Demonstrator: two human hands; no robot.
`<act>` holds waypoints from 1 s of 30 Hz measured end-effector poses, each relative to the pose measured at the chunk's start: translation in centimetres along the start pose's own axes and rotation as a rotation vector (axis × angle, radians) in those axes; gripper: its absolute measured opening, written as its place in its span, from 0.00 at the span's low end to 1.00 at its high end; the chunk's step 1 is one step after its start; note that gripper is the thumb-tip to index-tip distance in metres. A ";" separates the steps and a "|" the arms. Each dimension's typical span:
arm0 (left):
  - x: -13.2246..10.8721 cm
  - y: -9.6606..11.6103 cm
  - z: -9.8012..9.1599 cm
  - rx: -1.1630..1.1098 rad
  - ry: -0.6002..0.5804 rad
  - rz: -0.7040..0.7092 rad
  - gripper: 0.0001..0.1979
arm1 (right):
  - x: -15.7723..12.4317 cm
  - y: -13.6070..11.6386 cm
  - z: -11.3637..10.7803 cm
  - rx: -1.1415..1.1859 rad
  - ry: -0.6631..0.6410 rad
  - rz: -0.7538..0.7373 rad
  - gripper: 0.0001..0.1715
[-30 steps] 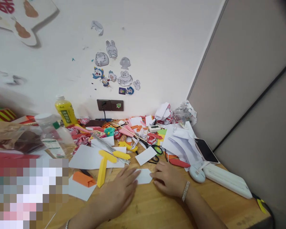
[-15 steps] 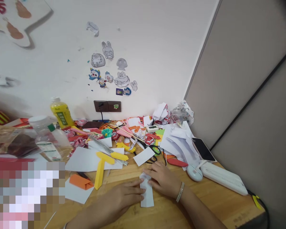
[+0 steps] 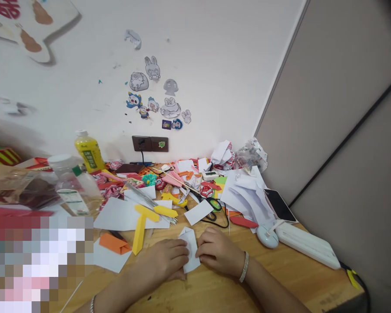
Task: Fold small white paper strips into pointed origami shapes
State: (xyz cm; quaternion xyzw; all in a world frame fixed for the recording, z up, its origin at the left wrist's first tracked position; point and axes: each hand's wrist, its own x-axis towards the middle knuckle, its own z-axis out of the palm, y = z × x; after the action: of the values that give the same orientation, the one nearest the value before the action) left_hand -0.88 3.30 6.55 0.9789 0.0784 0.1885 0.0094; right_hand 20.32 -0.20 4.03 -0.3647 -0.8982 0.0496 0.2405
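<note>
A small white strip of paper (image 3: 190, 248) with folded top corners lies on the wooden table between my hands. My left hand (image 3: 166, 259) grips its left edge, the fingers bent over the paper and the thumb low beside it. On the other side my right hand (image 3: 220, 252) is curled, its fingertips closed on the right edge. Just beyond the paper lies a white rectangular slip (image 3: 198, 212). Folded yellow paper strips (image 3: 139, 234) and a folded orange paper piece (image 3: 114, 244) lie to the left of my left hand.
Behind are black-handled scissors (image 3: 211, 208), a yellow glue gun (image 3: 173, 199) and thin wires (image 3: 143, 198). A yellow drink bottle (image 3: 89, 152) stands at the back left. On the right lie a mouse (image 3: 267, 236), a phone (image 3: 280, 204) and a white power strip (image 3: 308, 244).
The paper has turned slightly and its top now shows slanted folded corners. My right hand has drawn back from its top to the right edge; my left fingers have curled in more.
</note>
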 end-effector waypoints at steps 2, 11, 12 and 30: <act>0.0 0.0 -0.1 -0.001 -0.008 0.000 0.13 | 0.0 0.0 0.2 0.003 -0.004 -0.012 0.03; -0.3 0.2 0.3 0.083 -0.028 -0.052 0.11 | 0.0 0.4 0.2 0.051 -0.027 0.003 0.05; -0.3 0.2 0.3 0.093 -0.032 -0.060 0.11 | 0.0 0.3 0.3 0.063 -0.024 0.004 0.05; 0.0 -0.2 -0.9 -0.213 -0.077 -0.087 0.11 | 0.0 0.6 0.4 0.239 -0.095 0.035 0.04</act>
State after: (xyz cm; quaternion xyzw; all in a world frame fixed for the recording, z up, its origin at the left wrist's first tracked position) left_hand -1.25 3.46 7.35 0.9745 0.1000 0.1574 0.1243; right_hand 20.46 0.27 3.56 -0.3465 -0.8896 0.1778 0.2385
